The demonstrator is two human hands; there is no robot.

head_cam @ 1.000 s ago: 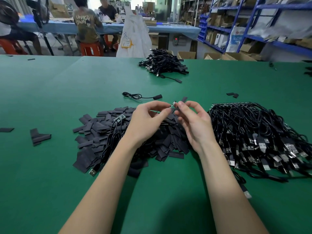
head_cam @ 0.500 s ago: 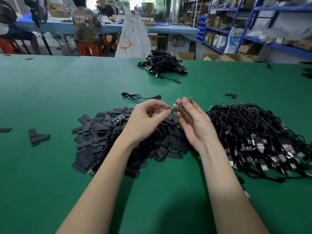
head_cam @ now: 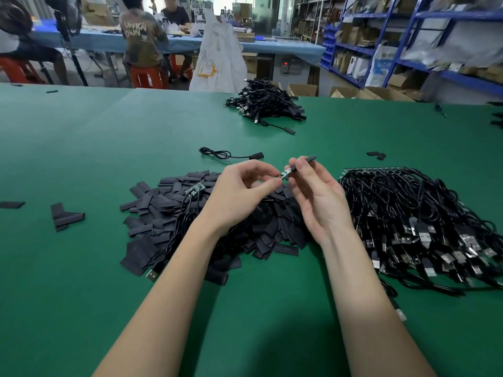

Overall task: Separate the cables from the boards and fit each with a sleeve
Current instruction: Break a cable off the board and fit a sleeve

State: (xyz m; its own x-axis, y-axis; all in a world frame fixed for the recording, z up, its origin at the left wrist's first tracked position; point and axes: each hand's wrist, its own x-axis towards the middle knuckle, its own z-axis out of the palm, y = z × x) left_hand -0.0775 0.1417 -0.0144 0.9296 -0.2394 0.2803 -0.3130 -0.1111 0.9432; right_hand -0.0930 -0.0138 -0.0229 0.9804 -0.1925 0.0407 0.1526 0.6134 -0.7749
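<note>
Forearms reach over the green desk. Left hand pinches the small board at a cable's end; right hand, its grip closed on a black sleeve, holds it against the board. Beneath lies the sleeve pile; right, unsleeved cables; beyond, one sleeved cable, then a finished heap
</note>
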